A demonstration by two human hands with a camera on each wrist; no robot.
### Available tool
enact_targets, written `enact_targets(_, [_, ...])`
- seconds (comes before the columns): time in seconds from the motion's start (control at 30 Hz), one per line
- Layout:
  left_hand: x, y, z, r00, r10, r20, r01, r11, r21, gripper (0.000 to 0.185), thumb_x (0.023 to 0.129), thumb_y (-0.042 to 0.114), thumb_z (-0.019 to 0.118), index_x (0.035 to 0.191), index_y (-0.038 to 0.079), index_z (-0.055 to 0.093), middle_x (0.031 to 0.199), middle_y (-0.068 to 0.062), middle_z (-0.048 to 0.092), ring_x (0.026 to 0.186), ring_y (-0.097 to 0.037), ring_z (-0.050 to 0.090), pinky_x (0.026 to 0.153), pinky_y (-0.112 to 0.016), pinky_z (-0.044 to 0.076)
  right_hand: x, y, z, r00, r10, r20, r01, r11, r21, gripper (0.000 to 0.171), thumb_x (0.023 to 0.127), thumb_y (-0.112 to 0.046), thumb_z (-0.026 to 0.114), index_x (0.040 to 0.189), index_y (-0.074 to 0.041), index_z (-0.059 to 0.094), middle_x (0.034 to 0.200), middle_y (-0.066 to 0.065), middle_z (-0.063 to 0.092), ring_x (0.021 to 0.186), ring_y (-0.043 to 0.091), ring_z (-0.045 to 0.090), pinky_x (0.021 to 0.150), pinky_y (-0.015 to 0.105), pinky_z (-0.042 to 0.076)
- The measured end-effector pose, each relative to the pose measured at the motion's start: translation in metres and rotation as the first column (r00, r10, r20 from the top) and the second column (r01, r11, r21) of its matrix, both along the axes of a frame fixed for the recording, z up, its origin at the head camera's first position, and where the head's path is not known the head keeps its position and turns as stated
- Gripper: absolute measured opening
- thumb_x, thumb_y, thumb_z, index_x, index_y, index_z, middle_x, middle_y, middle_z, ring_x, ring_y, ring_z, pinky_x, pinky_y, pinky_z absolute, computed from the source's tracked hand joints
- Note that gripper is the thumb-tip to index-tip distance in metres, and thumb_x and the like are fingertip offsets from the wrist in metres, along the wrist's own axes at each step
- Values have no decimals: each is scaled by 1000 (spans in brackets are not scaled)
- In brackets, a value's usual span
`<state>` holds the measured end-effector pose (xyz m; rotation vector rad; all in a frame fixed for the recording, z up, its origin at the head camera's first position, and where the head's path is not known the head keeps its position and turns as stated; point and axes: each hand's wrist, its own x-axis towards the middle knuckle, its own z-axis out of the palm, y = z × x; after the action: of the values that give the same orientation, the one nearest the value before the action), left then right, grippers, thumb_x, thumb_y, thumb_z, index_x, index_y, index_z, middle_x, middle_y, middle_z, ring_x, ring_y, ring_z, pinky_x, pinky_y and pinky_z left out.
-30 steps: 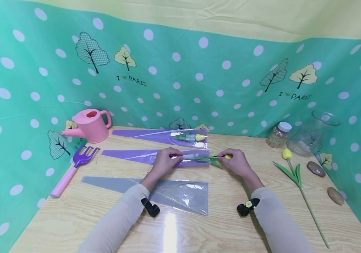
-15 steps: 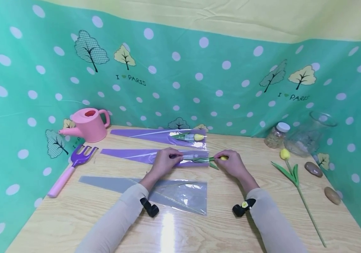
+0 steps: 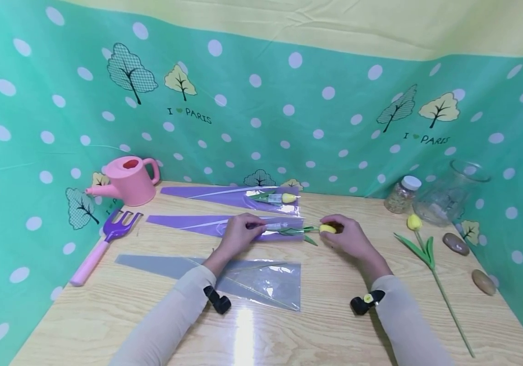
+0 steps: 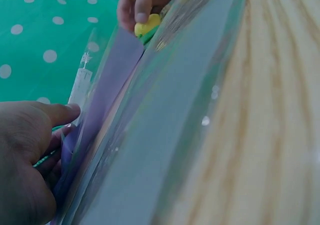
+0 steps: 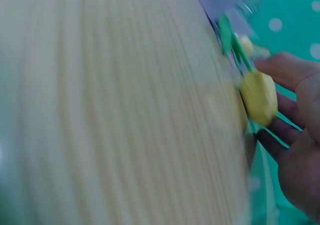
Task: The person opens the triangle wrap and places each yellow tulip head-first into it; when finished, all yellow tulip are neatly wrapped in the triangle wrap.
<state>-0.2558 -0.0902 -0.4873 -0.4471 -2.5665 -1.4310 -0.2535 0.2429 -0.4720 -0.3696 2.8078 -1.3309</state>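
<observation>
The step in hand looks like sliding a yellow tulip (image 3: pixel 327 229) into the purple sleeve (image 3: pixel 225 226) that lies in the middle of the table (image 3: pixel 325 325). The left hand (image 3: pixel 238 235) pins the sleeve near its wide mouth, its grip pinching the film between thumb and curled fingers; the left wrist view shows the thumb lying on the purple layer. The right hand (image 3: pixel 350 238) has its grip curled round the yellow bud, which sits just outside the mouth while the green stem and leaves already reach inside. A second purple sleeve (image 3: pixel 229 196) with a flower in it lies behind, a clear sleeve (image 3: pixel 243 277) in front, and a loose tulip (image 3: pixel 426 254) lies well apart to the right. The next move, I judge, calls for a straight push along the sleeve's length, with the left hand keeping the mouth parted so the leaves do not snag
</observation>
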Motion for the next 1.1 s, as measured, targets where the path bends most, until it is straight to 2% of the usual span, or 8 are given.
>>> enact_targets(0.17, [-1, 0, 0, 1000, 8, -3, -9, 1000, -10, 15, 87, 15, 83, 101, 15, 82, 105, -5, 79, 103, -23, 73, 98, -42, 59, 2, 20, -3, 1000, 4, -3, -4, 1000, 13, 40, 93, -14, 76, 131, -7, 67, 128, 15, 70, 118, 32, 66, 102, 47, 55])
enact_targets(0.37, [-1, 0, 2, 1000, 12, 6, -12, 1000, -6, 15, 87, 15, 83, 102, 15, 82, 106, -5, 79, 103, -25, 73, 98, -42, 59, 1, 25, -6, 1000, 10, -14, -10, 1000, 6, 35, 94, -16, 77, 127, -9, 71, 126, 14, 72, 112, 29, 68, 91, 23, 55])
enact_targets(0.47, [-1, 0, 1, 1000, 9, 7, -9, 1000, -12, 15, 87, 15, 83, 102, 15, 82, 106, -5, 79, 103, -24, 73, 97, -41, 59, 2, 25, -6, 1000, -4, -24, 4, 1000, -8, 33, 94, -15, 76, 126, -8, 71, 123, 15, 73, 107, 21, 68, 85, 17, 54])
enact_targets(0.6, [-1, 1, 1, 1000, 12, 15, -12, 1000, -6, 15, 86, 15, 83, 102, 14, 82, 106, -5, 79, 103, -24, 73, 97, -41, 59, 4, 24, -6, 999, -17, -33, 15, 998, -59, 34, 94, -14, 76, 126, -5, 70, 118, 18, 72, 98, 11, 66, 83, 16, 54])
enact_targets(0.7, [-1, 1, 1, 1000, 16, 20, -16, 1000, 2, 15, 86, 14, 83, 101, 14, 82, 105, -6, 79, 103, -25, 73, 97, -41, 59, 5, 20, -4, 1000, -7, -28, 4, 993, -114, 34, 94, -12, 76, 126, -3, 70, 116, 20, 72, 94, 9, 65, 83, 15, 55])
enact_targets(0.97, [-1, 1, 3, 1000, 16, 18, -16, 1000, 16, 13, 87, 14, 82, 101, 14, 82, 106, -6, 79, 104, -25, 73, 97, -41, 60, 8, 0, 1, 997, 17, 80, 0, 978, -209, 38, 96, -15, 74, 132, -7, 68, 126, 18, 70, 103, 14, 67, 86, 17, 57])
enact_targets(1.1, [-1, 1, 3, 1000, 8, 13, -9, 1000, 25, 13, 88, 13, 82, 100, 13, 82, 106, -7, 79, 104, -25, 73, 97, -41, 59, 5, -10, 0, 996, 22, 88, -2, 976, -219, 36, 96, -15, 74, 131, -7, 68, 126, 17, 71, 106, 19, 68, 87, 18, 58])
